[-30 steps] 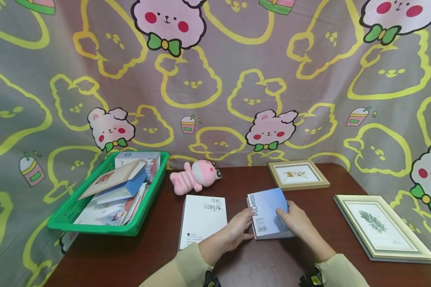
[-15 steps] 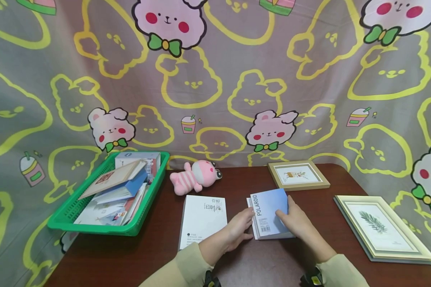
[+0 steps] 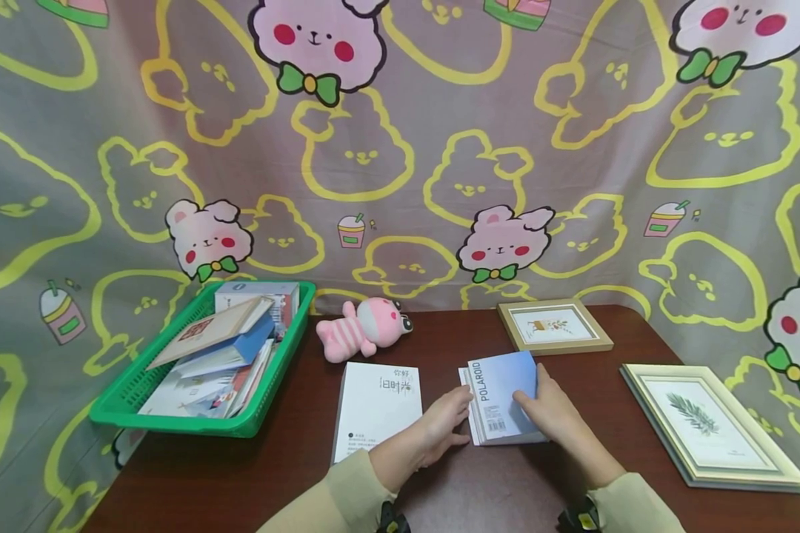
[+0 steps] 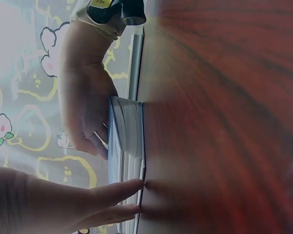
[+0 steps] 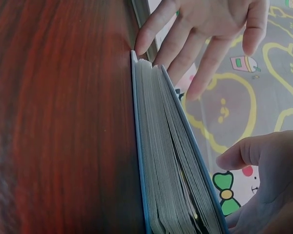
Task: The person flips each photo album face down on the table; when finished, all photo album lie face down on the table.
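Note:
A small blue book (image 3: 512, 392) marked POLAROID lies on the dark wooden table between my hands. Its upper part is shifted rightward, baring white page edges along the left. My right hand (image 3: 552, 409) grips the right side, thumb over the cover and fingers down the far edge. Fairly straight fingers of my left hand (image 3: 440, 426) touch the left side low down. From the left wrist, the page block (image 4: 127, 126) shows splayed, with the left hand (image 4: 100, 202) against its lower end. In the right wrist view the cover (image 5: 198, 141) slants away from the pages.
A white book (image 3: 376, 407) lies partly under the left forearm. A green basket (image 3: 267, 396) full of books stands left, near a pink plush toy (image 3: 360, 331). Two picture frames lie right: a wooden one (image 3: 596, 342) and a cream one (image 3: 760, 475). A patterned curtain (image 3: 400, 170) hangs behind.
The blue cover has slid and tilted slightly to the right under the right thumb, widening the strip of white pages at the left. The left hand has hardly moved.

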